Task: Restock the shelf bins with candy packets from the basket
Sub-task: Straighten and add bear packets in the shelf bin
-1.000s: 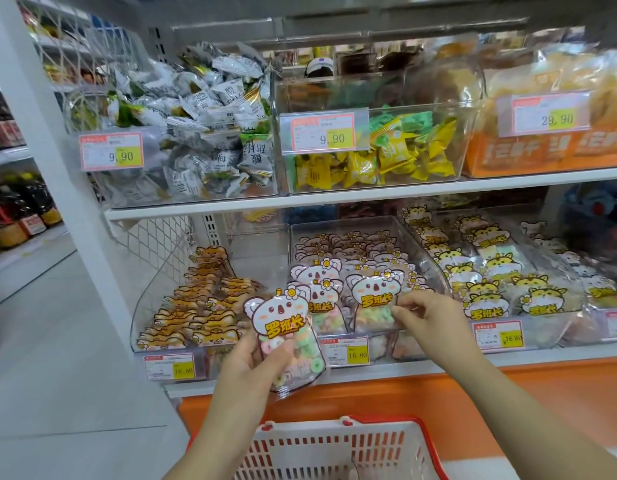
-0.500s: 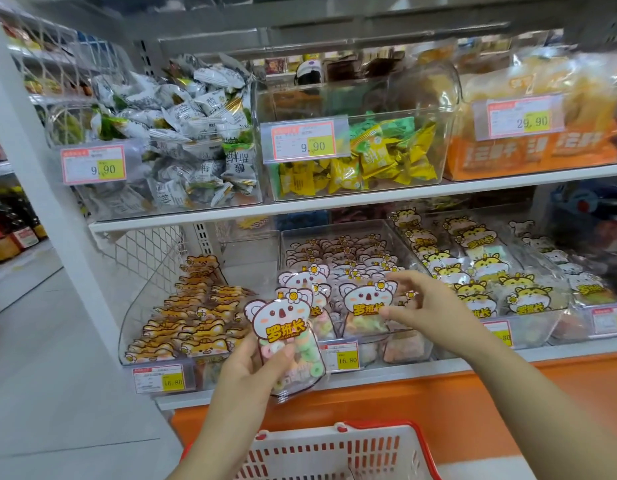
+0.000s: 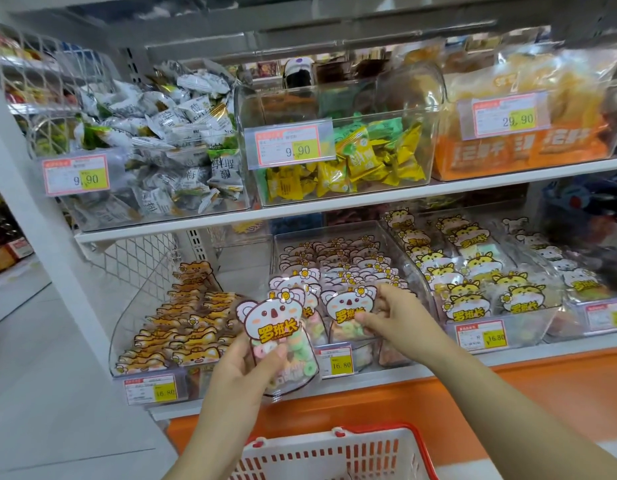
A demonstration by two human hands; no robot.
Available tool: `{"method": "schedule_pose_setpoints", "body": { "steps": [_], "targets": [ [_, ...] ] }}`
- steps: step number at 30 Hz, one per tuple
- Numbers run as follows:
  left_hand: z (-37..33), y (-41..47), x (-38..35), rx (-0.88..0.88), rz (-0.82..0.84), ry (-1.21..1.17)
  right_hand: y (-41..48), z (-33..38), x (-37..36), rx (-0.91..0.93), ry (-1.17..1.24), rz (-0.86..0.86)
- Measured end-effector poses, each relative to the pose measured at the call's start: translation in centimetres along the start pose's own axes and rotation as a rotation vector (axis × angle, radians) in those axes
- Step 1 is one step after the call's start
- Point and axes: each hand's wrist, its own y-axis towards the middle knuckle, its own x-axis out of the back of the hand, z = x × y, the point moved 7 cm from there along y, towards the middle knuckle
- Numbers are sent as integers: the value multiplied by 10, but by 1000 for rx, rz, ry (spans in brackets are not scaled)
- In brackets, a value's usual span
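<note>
Clear plastic is wrapping the koala candy packet (image 3: 277,336) that the left hand (image 3: 238,372) is gripping by its lower half, thumb lying across the front, holding it upright before the front-left corner of the middle bin (image 3: 414,271). At five o'clock from it, the red-rimmed white basket (image 3: 334,434) is sitting below both forearms. At three o'clock from the held packet, the right hand (image 3: 400,323) is pinching the front-row packet (image 3: 345,308) standing in that bin.
</note>
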Motion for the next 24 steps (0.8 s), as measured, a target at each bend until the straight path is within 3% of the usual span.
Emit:
{"method": "schedule_pose_setpoints", "body": {
  "steps": [2, 6, 11, 15, 20, 24],
  "targets": [
    [-3, 0, -5, -7, 14, 11, -3, -1, 5, -40, 8, 15],
    [-26, 1, -26, -84, 96, 99, -15, 26, 59, -12, 168, -181],
    [-56, 5, -86, -217, 267, 290, -36, 69, 68, 101, 380, 90],
    [-66, 6, -124, -349, 260, 492, -33, 52, 78, 111, 299, 4],
    [-84, 18, -123, -768, -7, 1235, -24, 17, 101, 81, 175, -120],
    [-63, 28, -127, -783, 16, 1491, -14, 0, 94, 77, 31, -166]
  ]
}}
